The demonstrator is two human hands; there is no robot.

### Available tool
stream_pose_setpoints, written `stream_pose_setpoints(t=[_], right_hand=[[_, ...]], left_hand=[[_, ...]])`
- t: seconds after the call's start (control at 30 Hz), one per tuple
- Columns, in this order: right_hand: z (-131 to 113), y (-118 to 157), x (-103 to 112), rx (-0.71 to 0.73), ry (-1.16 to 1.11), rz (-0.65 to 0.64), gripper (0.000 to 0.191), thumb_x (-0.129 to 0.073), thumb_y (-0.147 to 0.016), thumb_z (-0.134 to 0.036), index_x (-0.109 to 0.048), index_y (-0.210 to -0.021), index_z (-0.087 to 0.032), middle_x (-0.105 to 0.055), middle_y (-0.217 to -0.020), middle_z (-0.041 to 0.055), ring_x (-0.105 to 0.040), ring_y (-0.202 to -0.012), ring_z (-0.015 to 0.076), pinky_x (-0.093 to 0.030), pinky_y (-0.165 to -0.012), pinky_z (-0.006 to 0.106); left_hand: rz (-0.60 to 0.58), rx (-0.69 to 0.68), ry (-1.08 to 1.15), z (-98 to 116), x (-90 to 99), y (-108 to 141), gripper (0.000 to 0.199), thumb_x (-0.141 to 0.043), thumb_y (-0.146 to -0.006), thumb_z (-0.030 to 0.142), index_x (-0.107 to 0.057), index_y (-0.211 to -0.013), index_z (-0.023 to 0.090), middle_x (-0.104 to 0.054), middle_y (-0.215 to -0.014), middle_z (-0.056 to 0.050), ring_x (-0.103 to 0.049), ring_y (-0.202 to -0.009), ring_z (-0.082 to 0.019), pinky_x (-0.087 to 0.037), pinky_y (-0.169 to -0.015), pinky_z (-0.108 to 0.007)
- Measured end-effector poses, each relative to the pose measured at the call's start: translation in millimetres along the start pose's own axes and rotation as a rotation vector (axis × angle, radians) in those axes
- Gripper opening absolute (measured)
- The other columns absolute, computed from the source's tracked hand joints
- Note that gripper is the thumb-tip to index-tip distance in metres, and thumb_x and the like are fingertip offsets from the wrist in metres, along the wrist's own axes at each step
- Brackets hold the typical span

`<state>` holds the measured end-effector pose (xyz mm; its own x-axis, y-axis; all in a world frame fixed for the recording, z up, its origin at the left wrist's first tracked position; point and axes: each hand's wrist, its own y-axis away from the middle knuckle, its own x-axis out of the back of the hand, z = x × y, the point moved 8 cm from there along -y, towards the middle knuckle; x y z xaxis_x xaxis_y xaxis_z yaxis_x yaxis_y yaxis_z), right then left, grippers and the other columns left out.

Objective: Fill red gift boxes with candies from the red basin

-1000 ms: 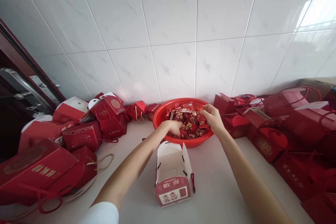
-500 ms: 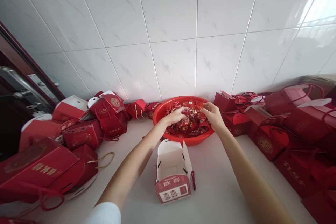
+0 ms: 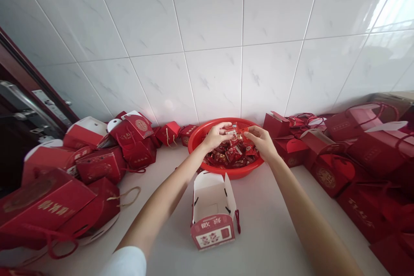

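A red plastic basket point(image 3: 194, 144) holds many small red wrapped candies point(image 3: 223, 155). My left hand point(image 3: 216, 138) is over its left side with fingers apart, close to a red packet with a white label point(image 3: 231, 133); I see nothing held in it. Over the right side, my right hand point(image 3: 263, 142) pinches a small orange-red wrapped candy point(image 3: 246, 130), partly covered by the fingers. In front of the basket stands an open red and white carton point(image 3: 211, 235), its white inside facing up, with a dark red cord at its right side.
Red gift boxes point(image 3: 101, 166) with cord handles are piled on the left of the white table point(image 3: 171, 241). More red boxes point(image 3: 328, 177) crowd the right side. A tiled wall point(image 3: 213, 77) rises behind the basket, and a door handle point(image 3: 26, 99) shows at far left.
My left hand has lifted and drawn back slightly left from the candies, uncovering the labelled packet. My right hand stays nearly in place with its candy. The carton has not moved.
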<state>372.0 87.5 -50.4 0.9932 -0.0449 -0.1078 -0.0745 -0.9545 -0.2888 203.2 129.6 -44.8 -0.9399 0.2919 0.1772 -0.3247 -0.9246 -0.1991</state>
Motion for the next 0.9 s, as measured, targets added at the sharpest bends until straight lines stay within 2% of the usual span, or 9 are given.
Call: stream_pose_setpoints(t=[0.13,0.27,0.37,0.5,0.6,0.73,0.8,0.9], right_hand=[[-1,2,-6,-0.032,-0.030,-0.093,0.037,-0.080,-0.063,-0.053,-0.065,-0.076,-0.021,-0.066,-0.074,0.0001,-0.060,-0.068,0.0159,-0.048,-0.062,0.029],[-2,2,-6,-0.041,-0.065,-0.096,0.039,-0.081,-0.063,-0.054,-0.065,-0.075,-0.021,-0.067,-0.075,0.0008,-0.060,-0.068,0.0154,-0.049,-0.063,0.027],[-3,1,0,-0.022,-0.112,-0.022,0.042,-0.084,-0.059,-0.055,-0.065,-0.074,-0.021,-0.067,-0.075,0.0006,-0.059,-0.067,0.0148,-0.048,-0.060,0.027],[-3,-1,14,0.037,-0.225,0.172,0.044,-0.086,-0.055,-0.055,-0.064,-0.072,-0.021,-0.067,-0.073,-0.0008,-0.059,-0.065,0.0144,-0.045,-0.055,0.025],[1,-2,22,0.037,-0.313,0.272,0.042,-0.087,-0.055,-0.052,-0.062,-0.071,-0.021,-0.065,-0.068,-0.0027,-0.057,-0.060,0.0128,-0.044,-0.052,0.024],[5,-4,27,0.039,-0.399,0.344,0.043,-0.088,-0.053,-0.050,-0.060,-0.070,-0.022,-0.064,-0.065,-0.0043,-0.056,-0.056,0.0111,-0.045,-0.051,0.025],[6,-3,29,0.044,-0.406,0.367,0.043,-0.087,-0.054,-0.050,-0.059,-0.071,-0.021,-0.064,-0.065,-0.0046,-0.056,-0.055,0.0105,-0.044,-0.050,0.024],[6,-3,29,0.040,-0.398,0.376,0.043,-0.086,-0.055,-0.049,-0.058,-0.071,-0.021,-0.063,-0.065,-0.0048,-0.055,-0.054,0.0103,-0.042,-0.049,0.023]], left_hand=[[-0.067,-0.061,0.056,8,-12.0,-6,0.037,-0.083,-0.070,0.021,-0.070,-0.104,0.013,-0.073,-0.113,-0.009,-0.069,-0.097,-0.020,-0.055,-0.089,-0.035],[-0.102,-0.088,0.086,13,-25.4,-17,0.033,-0.082,-0.072,0.029,-0.073,-0.098,0.012,-0.075,-0.104,-0.009,-0.068,-0.094,-0.020,-0.053,-0.088,-0.035],[-0.085,-0.077,0.053,17,-32.4,-26,0.027,-0.076,-0.076,0.030,-0.075,-0.097,0.012,-0.076,-0.102,-0.010,-0.068,-0.092,-0.020,-0.053,-0.087,-0.035],[-0.048,-0.053,-0.007,18,-35.8,-36,0.026,-0.059,-0.087,0.032,-0.075,-0.100,0.016,-0.076,-0.103,-0.009,-0.069,-0.095,-0.021,-0.054,-0.086,-0.034],[-0.162,-0.084,-0.324,14,-48.7,-39,0.025,-0.053,-0.087,0.022,-0.075,-0.098,0.017,-0.076,-0.102,-0.007,-0.069,-0.097,-0.021,-0.052,-0.089,-0.032],[-0.526,-0.162,-0.824,-2,-81.2,-25,0.020,-0.066,-0.080,0.026,-0.076,-0.097,0.021,-0.076,-0.106,-0.004,-0.068,-0.102,-0.022,-0.049,-0.089,-0.027],[-0.618,-0.094,-1.031,-12,-83.9,-19,0.019,-0.070,-0.075,0.026,-0.077,-0.092,0.021,-0.076,-0.096,-0.005,-0.069,-0.092,-0.023,-0.051,-0.081,-0.027],[-0.590,0.176,-1.224,-23,-64.4,-17,0.016,-0.073,-0.064,0.019,-0.077,-0.079,0.019,-0.075,-0.082,-0.006,-0.068,-0.078,-0.023,-0.050,-0.068,-0.027]])
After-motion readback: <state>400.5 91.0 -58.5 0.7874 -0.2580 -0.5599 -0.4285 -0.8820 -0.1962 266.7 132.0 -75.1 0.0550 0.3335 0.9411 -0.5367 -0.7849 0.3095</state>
